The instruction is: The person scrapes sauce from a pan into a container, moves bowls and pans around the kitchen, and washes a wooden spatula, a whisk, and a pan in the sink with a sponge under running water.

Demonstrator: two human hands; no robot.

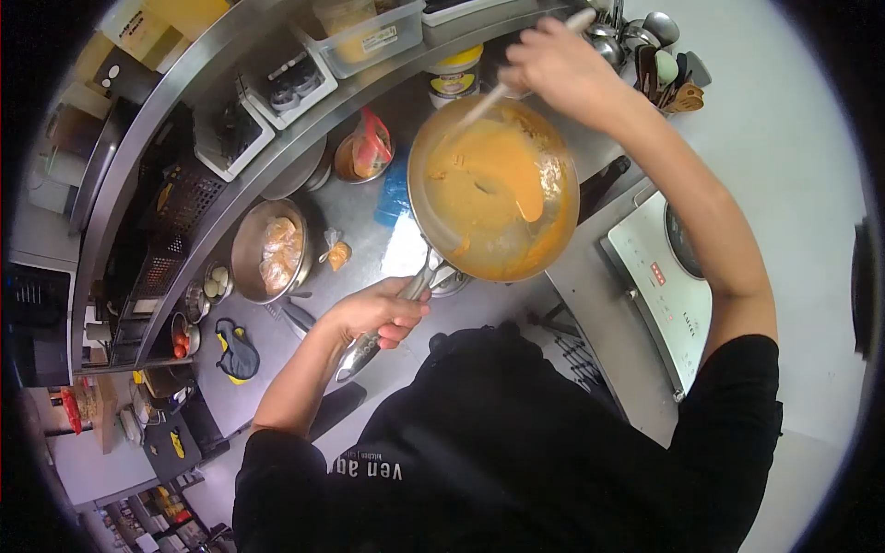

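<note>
My left hand (385, 311) is closed round the metal handle of a frying pan (570, 221), which is held up over the counter. Orange-yellow sauce (489, 175) coats the inside of the pan, with thicker streaks along its far and right sides. Above the pan's far rim, my right hand (562, 74) grips the long pale handle of a stirring tool (486, 103). Its lower end reaches into the pan and is blurred, so I cannot make out the head clearly.
A metal bowl (241, 249) with bagged food stands left on the steel counter, near a small tied bag (338, 252). Behind the pan is a yellow-lidded tub (454, 78). An induction cooker (659, 276) sits to the right, with utensils (666, 69) beyond. A shelf (277, 138) overhangs the counter.
</note>
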